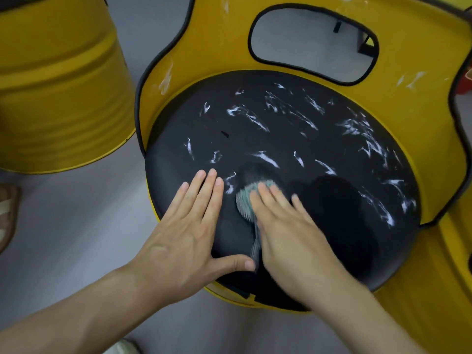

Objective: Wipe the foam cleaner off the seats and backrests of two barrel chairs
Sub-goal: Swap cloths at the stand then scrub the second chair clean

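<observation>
Pressing a green cloth (245, 200) flat against the black seat (255, 129) of the yellow chair (224, 47), the right hand (288, 226) lies fingers extended. The left hand (189, 226) rests spread beside it. White foam (357, 129) streaks the seat and backrest (319, 65).

A grey floor (84, 226) lay underneath. At its left edge stood a foot in a brown strapped sandal (6, 213); something red (466, 84) showed at its right edge.
</observation>
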The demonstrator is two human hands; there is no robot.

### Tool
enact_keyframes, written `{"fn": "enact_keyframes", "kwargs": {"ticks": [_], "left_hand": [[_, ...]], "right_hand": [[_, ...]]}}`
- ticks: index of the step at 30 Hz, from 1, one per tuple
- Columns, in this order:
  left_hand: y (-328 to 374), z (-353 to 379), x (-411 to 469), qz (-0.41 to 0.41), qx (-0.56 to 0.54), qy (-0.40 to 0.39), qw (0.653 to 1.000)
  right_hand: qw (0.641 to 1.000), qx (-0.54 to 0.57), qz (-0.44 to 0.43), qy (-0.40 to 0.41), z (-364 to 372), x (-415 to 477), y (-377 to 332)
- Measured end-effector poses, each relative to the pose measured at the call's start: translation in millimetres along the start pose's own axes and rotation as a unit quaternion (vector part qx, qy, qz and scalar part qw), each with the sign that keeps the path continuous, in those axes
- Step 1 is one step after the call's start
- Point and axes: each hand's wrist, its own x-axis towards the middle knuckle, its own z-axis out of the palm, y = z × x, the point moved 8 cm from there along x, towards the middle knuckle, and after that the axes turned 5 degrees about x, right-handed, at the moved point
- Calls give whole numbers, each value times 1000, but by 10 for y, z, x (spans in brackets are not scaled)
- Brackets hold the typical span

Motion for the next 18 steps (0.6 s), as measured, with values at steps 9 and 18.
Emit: {"fn": "enact_keyframes", "kwargs": {"ticks": [9, 18], "left_hand": [[3, -1, -7, -4, 0, -4, 1000], [3, -18, -5, -1, -1, -7, 1000]], "right_hand": [[1000, -7, -2, 20, 55, -187, 14], [999, -6, 3, 44, 45, 45, -6]]}}
